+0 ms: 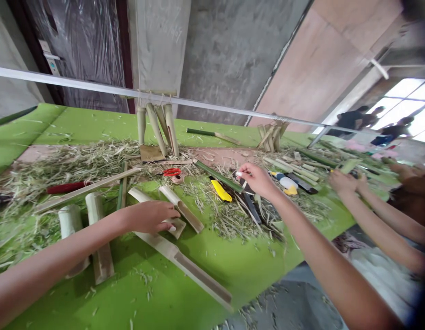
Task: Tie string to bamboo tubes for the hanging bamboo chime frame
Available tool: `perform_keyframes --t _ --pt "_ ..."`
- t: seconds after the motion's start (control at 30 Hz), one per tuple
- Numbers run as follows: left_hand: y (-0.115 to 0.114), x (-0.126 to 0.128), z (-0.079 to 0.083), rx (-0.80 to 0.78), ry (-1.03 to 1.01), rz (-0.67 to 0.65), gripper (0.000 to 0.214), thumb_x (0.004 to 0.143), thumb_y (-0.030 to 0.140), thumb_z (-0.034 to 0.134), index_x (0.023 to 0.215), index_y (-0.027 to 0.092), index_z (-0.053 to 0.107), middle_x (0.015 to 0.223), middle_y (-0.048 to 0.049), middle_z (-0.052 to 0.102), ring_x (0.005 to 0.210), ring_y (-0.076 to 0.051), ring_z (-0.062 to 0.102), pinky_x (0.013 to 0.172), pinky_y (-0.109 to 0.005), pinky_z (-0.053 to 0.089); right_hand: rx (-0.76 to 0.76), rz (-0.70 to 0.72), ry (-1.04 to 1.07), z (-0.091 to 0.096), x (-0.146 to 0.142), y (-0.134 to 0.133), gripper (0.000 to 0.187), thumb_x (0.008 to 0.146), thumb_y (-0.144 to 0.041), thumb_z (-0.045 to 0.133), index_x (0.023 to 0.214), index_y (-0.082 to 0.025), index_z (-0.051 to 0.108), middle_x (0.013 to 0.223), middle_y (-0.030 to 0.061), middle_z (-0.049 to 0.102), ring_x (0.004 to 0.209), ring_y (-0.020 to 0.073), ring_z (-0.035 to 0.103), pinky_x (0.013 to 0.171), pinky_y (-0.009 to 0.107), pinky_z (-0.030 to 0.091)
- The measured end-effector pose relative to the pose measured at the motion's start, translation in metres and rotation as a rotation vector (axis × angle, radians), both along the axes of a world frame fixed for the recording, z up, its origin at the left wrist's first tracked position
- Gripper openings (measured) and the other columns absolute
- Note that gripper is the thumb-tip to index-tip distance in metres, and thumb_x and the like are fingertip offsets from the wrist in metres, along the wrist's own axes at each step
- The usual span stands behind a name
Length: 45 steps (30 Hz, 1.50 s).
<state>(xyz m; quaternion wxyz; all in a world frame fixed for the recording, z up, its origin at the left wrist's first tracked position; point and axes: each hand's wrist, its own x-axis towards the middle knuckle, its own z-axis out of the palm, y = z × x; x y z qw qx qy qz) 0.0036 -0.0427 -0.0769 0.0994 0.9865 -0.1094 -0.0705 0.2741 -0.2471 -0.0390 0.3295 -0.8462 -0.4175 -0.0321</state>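
My left hand (152,216) lies across a short split bamboo piece (178,229), its fingers and thumb closed about it. A second split bamboo piece (187,213) rests just right of that hand, and a long carved bamboo strip (202,275) stretches in front of it. Over the shavings, my right hand (256,179) is held in a pinch; whatever is between its fingertips is too small to make out. Close to it are a green bamboo stick (217,175), a yellow-handled cutter (221,190) and a dark tool (252,208).
Bamboo shavings (95,156) cover much of the green table (130,298). Bamboo tubes (168,123) hang from a metal rail (212,101). Red scissors (171,172), a red-handled tool (66,188) and bamboo halves (99,238) lie about. A co-worker's hands (343,181) work at right.
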Motion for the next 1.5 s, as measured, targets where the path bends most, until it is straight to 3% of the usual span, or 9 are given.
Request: perform_keyframes --t 0.17,0.33,0.53,0.67,0.77,0.9,1.07,1.2,1.5 --pt "0.001 0.000 -0.001 -0.069 -0.066 -0.018 0.033 0.086 0.027 0.048 0.117 0.022 0.057 0.116 -0.0083 0.060 0.102 -0.020 0.059 0.085 -0.028 0.043 0.224 -0.040 -0.016 0.011 0.005 0.009 0.007 0.072 -0.013 0.053 0.068 -0.018 0.055 0.065 0.0006 0.063 0.059 0.0144 0.056 0.061 0.028 0.042" --pt "0.001 0.000 -0.004 -0.091 -0.062 0.000 0.033 0.084 0.028 0.050 0.116 0.022 0.058 0.116 -0.0087 0.060 0.101 -0.021 0.059 0.083 -0.029 0.044 0.572 -0.021 -0.009 0.058 0.014 0.009 0.006 0.076 -0.018 0.060 0.072 -0.017 0.056 0.064 -0.0009 0.059 0.054 0.0098 0.051 0.057 0.027 0.041" --pt "0.000 0.005 0.015 -0.194 -0.364 0.276 0.048 0.088 0.033 0.042 0.134 0.019 0.041 0.118 -0.0141 0.055 0.082 -0.018 0.061 0.073 -0.031 0.048 0.833 0.192 0.188 0.082 -0.042 0.040 0.009 0.075 -0.021 0.062 0.076 -0.018 0.054 0.069 -0.0014 0.059 0.056 0.0082 0.053 0.056 0.024 0.046" --pt "0.009 -0.003 0.044 -0.385 -0.613 0.428 0.046 0.081 0.029 0.051 0.126 0.018 0.048 0.111 -0.0118 0.057 0.060 -0.009 0.056 0.059 -0.024 0.046 0.982 0.327 0.261 0.065 -0.086 0.091 0.013 0.074 -0.026 0.063 0.078 -0.018 0.054 0.069 -0.0015 0.060 0.055 0.0073 0.053 0.055 0.023 0.047" --pt "0.017 -0.016 0.058 -0.532 -0.738 0.600 0.028 0.078 0.025 0.055 0.103 0.014 0.061 0.079 -0.0048 0.063 0.051 -0.007 0.050 0.052 -0.020 0.041 1.182 0.360 0.294 0.060 -0.109 0.131 0.014 0.074 -0.028 0.063 0.080 -0.018 0.055 0.073 -0.0008 0.061 0.058 0.0072 0.054 0.059 0.024 0.047" --pt "0.021 -0.024 0.064 -1.102 -0.403 0.733 0.024 0.085 0.031 0.050 0.082 0.012 0.063 0.070 -0.0082 0.065 0.057 -0.011 0.058 0.052 -0.021 0.045 1.428 0.427 0.509 0.065 -0.134 0.163 0.017 0.065 -0.023 0.071 0.077 -0.018 0.059 0.073 -0.0027 0.062 0.063 0.0070 0.057 0.066 0.024 0.049" --pt "0.032 -0.008 0.070 -1.853 -0.451 0.806 0.019 0.086 0.029 0.053 0.095 0.013 0.057 0.100 -0.0147 0.064 0.076 -0.017 0.065 0.067 -0.029 0.055 1.427 0.502 0.851 0.057 -0.146 0.171 0.017 0.059 -0.024 0.076 0.070 -0.016 0.066 0.074 -0.0007 0.066 0.064 0.0067 0.059 0.065 0.022 0.050" --pt "0.046 0.000 0.078 -1.999 -0.773 0.738 0.016 0.081 0.008 0.052 0.095 0.011 0.058 0.097 -0.0130 0.066 0.081 -0.015 0.065 0.069 -0.025 0.055 1.414 0.464 0.932 0.048 -0.142 0.175 0.019 0.058 -0.024 0.077 0.073 -0.016 0.067 0.070 -0.0016 0.066 0.061 0.0055 0.058 0.064 0.020 0.050" --pt "0.042 0.005 0.094 -2.208 -0.908 0.807 0.019 0.079 0.004 0.042 0.093 0.012 0.051 0.073 -0.0058 0.063 0.064 -0.013 0.064 0.058 -0.023 0.053 1.361 0.174 1.096 0.033 -0.136 0.193 0.014 0.062 -0.017 0.071 0.076 -0.015 0.067 0.068 -0.0019 0.066 0.051 0.0028 0.053 0.050 0.014 0.047"
